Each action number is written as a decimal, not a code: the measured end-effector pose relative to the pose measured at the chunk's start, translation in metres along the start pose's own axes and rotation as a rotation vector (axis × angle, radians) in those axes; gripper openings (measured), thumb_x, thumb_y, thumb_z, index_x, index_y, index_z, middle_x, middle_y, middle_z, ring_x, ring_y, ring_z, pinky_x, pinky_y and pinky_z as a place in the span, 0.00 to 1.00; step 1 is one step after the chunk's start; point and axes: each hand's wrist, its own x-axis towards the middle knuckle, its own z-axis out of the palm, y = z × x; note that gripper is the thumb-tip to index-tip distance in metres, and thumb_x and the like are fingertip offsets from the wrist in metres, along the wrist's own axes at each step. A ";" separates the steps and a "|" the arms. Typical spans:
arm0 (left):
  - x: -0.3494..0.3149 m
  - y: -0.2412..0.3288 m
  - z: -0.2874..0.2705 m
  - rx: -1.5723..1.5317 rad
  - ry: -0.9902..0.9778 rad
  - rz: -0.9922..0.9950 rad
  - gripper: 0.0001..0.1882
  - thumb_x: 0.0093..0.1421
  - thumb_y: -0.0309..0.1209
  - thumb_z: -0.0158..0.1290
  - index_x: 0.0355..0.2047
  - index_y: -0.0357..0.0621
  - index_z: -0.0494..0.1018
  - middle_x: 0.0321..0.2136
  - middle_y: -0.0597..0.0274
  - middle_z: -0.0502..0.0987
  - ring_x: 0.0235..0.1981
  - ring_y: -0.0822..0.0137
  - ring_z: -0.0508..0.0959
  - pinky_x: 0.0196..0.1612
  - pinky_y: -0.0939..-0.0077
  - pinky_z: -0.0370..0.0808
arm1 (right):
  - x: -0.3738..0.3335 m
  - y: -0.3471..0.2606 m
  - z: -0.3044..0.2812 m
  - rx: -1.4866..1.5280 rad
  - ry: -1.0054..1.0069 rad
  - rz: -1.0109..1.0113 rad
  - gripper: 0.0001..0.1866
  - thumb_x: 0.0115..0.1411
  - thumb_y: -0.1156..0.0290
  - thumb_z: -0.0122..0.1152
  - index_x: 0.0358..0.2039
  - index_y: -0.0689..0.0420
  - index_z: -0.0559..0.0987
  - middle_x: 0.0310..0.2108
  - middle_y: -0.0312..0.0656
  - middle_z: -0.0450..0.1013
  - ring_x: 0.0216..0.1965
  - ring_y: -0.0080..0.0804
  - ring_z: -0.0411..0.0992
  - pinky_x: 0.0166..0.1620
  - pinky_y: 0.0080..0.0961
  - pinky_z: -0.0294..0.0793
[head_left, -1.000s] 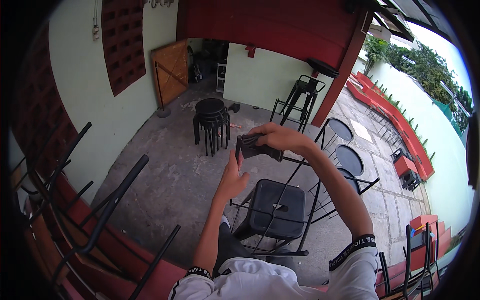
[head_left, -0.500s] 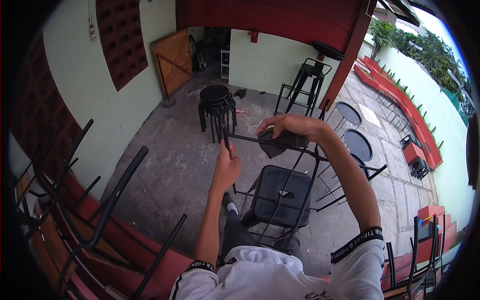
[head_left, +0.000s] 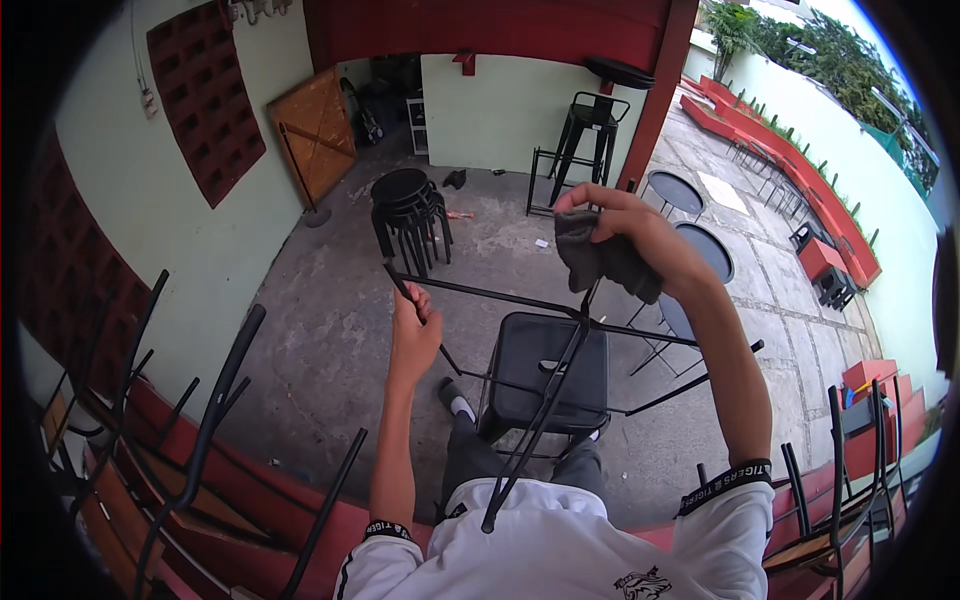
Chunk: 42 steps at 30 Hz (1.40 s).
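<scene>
My left hand (head_left: 413, 338) is closed around one leg of a black tubular metal frame (head_left: 490, 293), near that leg's upper end. The frame's thin bars cross in front of me, with several leg ends pointing up or outward. In my right hand (head_left: 645, 235) is a crumpled dark grey cloth (head_left: 598, 258), raised just above the frame's far right corner. Whether the cloth touches the bar cannot be made out. Behind and below the frame is a black square-seated stool (head_left: 550, 350) with a slot in its seat. How the frame is supported is unclear.
Stacked black round stools (head_left: 403, 190) stand ahead, and a tall black chair (head_left: 595, 135) is by the wall. Round grey tables (head_left: 675, 190) are at the right. Upturned furniture with black legs (head_left: 225, 400) crowds the left; more legs (head_left: 838, 490) rise at lower right.
My right hand has lifted the cloth off the frame's bar and moved right. The frame has turned, one leg now pointing toward me. My left hand keeps its grip and has shifted left.
</scene>
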 end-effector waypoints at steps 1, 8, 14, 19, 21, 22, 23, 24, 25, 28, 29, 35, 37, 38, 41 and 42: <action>-0.002 -0.001 -0.004 0.016 0.029 0.022 0.17 0.50 0.12 0.43 0.36 0.45 0.54 0.31 0.67 0.54 0.32 0.74 0.57 0.39 0.84 0.60 | -0.013 -0.008 0.003 0.066 0.032 -0.043 0.22 0.45 0.72 0.46 0.44 0.60 0.72 0.40 0.40 0.69 0.40 0.24 0.71 0.42 0.18 0.73; -0.003 0.007 -0.009 -0.013 0.030 0.024 0.18 0.51 0.12 0.45 0.36 0.47 0.53 0.31 0.67 0.53 0.31 0.75 0.56 0.39 0.84 0.60 | -0.148 0.062 0.004 0.204 -0.330 -0.024 0.29 0.37 0.74 0.52 0.44 0.70 0.72 0.37 0.47 0.74 0.34 0.32 0.75 0.41 0.23 0.71; 0.001 0.001 0.002 -0.105 0.006 0.022 0.18 0.52 0.12 0.45 0.36 0.47 0.53 0.31 0.67 0.54 0.32 0.76 0.57 0.40 0.84 0.61 | -0.186 0.282 0.055 0.323 -0.235 0.510 0.23 0.52 0.81 0.55 0.51 0.60 0.73 0.46 0.40 0.72 0.46 0.27 0.70 0.49 0.21 0.68; 0.003 -0.005 -0.006 -0.086 0.022 0.046 0.16 0.54 0.13 0.45 0.35 0.46 0.53 0.30 0.67 0.55 0.30 0.76 0.57 0.38 0.84 0.61 | -0.210 0.384 0.109 0.732 0.330 0.537 0.21 0.56 0.81 0.55 0.52 0.59 0.73 0.42 0.39 0.74 0.42 0.26 0.73 0.48 0.19 0.71; 0.004 -0.003 -0.005 -0.078 0.063 0.047 0.17 0.54 0.13 0.46 0.35 0.46 0.53 0.30 0.67 0.55 0.31 0.76 0.58 0.40 0.84 0.61 | -0.210 0.390 0.110 0.798 0.411 0.479 0.22 0.60 0.81 0.54 0.56 0.57 0.69 0.47 0.42 0.73 0.46 0.28 0.72 0.49 0.25 0.74; 0.004 -0.007 -0.008 -0.118 0.045 0.031 0.17 0.54 0.12 0.46 0.36 0.45 0.54 0.31 0.67 0.55 0.32 0.76 0.59 0.42 0.84 0.62 | -0.210 0.392 0.110 0.812 0.424 0.480 0.22 0.60 0.81 0.54 0.56 0.57 0.69 0.47 0.42 0.73 0.46 0.28 0.72 0.49 0.25 0.74; 0.003 -0.006 -0.009 -0.109 0.036 0.030 0.17 0.54 0.12 0.46 0.36 0.45 0.54 0.31 0.67 0.55 0.32 0.76 0.59 0.42 0.84 0.62 | -0.201 0.390 0.107 0.821 0.473 0.482 0.22 0.60 0.81 0.53 0.56 0.58 0.69 0.47 0.41 0.73 0.46 0.28 0.73 0.49 0.26 0.74; 0.004 -0.004 -0.007 -0.069 0.049 0.034 0.16 0.54 0.12 0.45 0.36 0.45 0.54 0.31 0.68 0.56 0.32 0.76 0.59 0.42 0.84 0.62 | -0.193 0.387 0.101 0.829 0.528 0.484 0.22 0.61 0.81 0.53 0.56 0.58 0.69 0.47 0.41 0.73 0.46 0.29 0.73 0.50 0.27 0.74; 0.005 -0.003 -0.004 -0.028 0.064 0.038 0.16 0.54 0.12 0.45 0.36 0.45 0.55 0.31 0.68 0.56 0.33 0.76 0.59 0.42 0.84 0.62 | -0.182 0.384 0.094 0.840 0.534 0.485 0.22 0.61 0.81 0.53 0.56 0.58 0.69 0.47 0.41 0.73 0.46 0.29 0.73 0.50 0.27 0.74; 0.007 -0.014 -0.003 -0.154 0.051 0.054 0.15 0.55 0.12 0.45 0.36 0.45 0.56 0.32 0.68 0.57 0.33 0.76 0.59 0.42 0.85 0.61 | -0.137 0.358 0.070 0.977 0.670 0.241 0.23 0.61 0.78 0.56 0.57 0.54 0.69 0.40 0.39 0.75 0.40 0.25 0.74 0.42 0.22 0.74; 0.009 -0.014 -0.004 -0.145 0.049 0.053 0.15 0.55 0.12 0.45 0.36 0.45 0.56 0.32 0.68 0.57 0.33 0.76 0.59 0.42 0.85 0.61 | -0.121 0.337 0.061 0.959 0.770 0.275 0.25 0.61 0.77 0.57 0.59 0.54 0.66 0.41 0.40 0.75 0.40 0.25 0.74 0.43 0.23 0.74; 0.005 0.003 0.004 -0.039 0.118 -0.025 0.17 0.53 0.12 0.48 0.34 0.47 0.55 0.31 0.67 0.57 0.33 0.76 0.60 0.42 0.85 0.61 | -0.153 0.387 0.066 0.433 0.561 0.276 0.29 0.62 0.67 0.57 0.62 0.61 0.63 0.54 0.46 0.70 0.52 0.32 0.72 0.54 0.27 0.69; -0.002 0.007 -0.001 -0.247 0.126 -0.034 0.17 0.54 0.12 0.47 0.32 0.47 0.54 0.30 0.68 0.56 0.31 0.77 0.58 0.37 0.86 0.59 | -0.202 0.339 0.069 0.507 0.296 0.587 0.23 0.60 0.72 0.56 0.56 0.63 0.70 0.46 0.47 0.75 0.44 0.32 0.76 0.50 0.25 0.72; -0.003 0.010 0.002 -0.179 0.112 -0.075 0.18 0.54 0.12 0.47 0.30 0.48 0.52 0.29 0.68 0.55 0.30 0.77 0.57 0.37 0.86 0.60 | -0.234 0.342 0.076 0.644 0.386 0.693 0.24 0.57 0.75 0.58 0.55 0.64 0.71 0.44 0.47 0.76 0.43 0.30 0.76 0.47 0.25 0.73; -0.009 0.006 -0.002 -0.128 0.145 -0.160 0.18 0.53 0.12 0.47 0.30 0.48 0.52 0.28 0.67 0.54 0.30 0.76 0.56 0.38 0.86 0.61 | -0.280 0.316 0.081 0.361 0.326 0.741 0.29 0.53 0.77 0.64 0.57 0.64 0.69 0.45 0.47 0.76 0.44 0.30 0.76 0.49 0.27 0.73; -0.008 0.006 -0.001 -0.134 0.165 -0.158 0.18 0.53 0.12 0.47 0.30 0.48 0.52 0.28 0.67 0.54 0.30 0.76 0.56 0.38 0.86 0.61 | -0.263 0.272 0.071 0.384 0.218 0.719 0.31 0.53 0.77 0.64 0.58 0.63 0.67 0.46 0.47 0.75 0.46 0.30 0.75 0.50 0.27 0.73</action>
